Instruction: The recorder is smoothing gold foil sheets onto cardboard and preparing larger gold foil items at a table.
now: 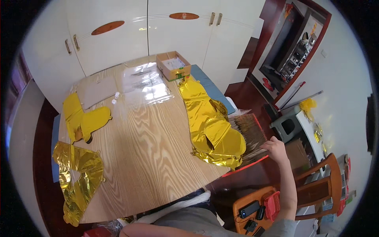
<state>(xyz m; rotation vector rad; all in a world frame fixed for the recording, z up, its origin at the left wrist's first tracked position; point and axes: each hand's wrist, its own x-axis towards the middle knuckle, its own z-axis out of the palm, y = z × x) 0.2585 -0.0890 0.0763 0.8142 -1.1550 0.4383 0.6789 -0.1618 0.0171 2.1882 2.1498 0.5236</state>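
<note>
My right hand (275,149) reaches out past the table's right edge, fingers pinched together at the side of a pile of thin brown straw-like strips (252,132) with a red edging. What the fingertips hold is too small to make out. Just left of that pile, a large deflated gold foil balloon (207,118) lies creased along the table's right side, partly over the strips. My left hand is out of view; only a bit of the left arm (140,231) shows at the lower edge.
Two more flat gold foil balloons, a matte one (81,118) and a shiny one (85,173), lie at the wooden table's (146,158) left. Clear plastic sheets (144,83) and a cardboard box (173,65) sit at the back. A wooden chair (316,193) holding small black devices stands right.
</note>
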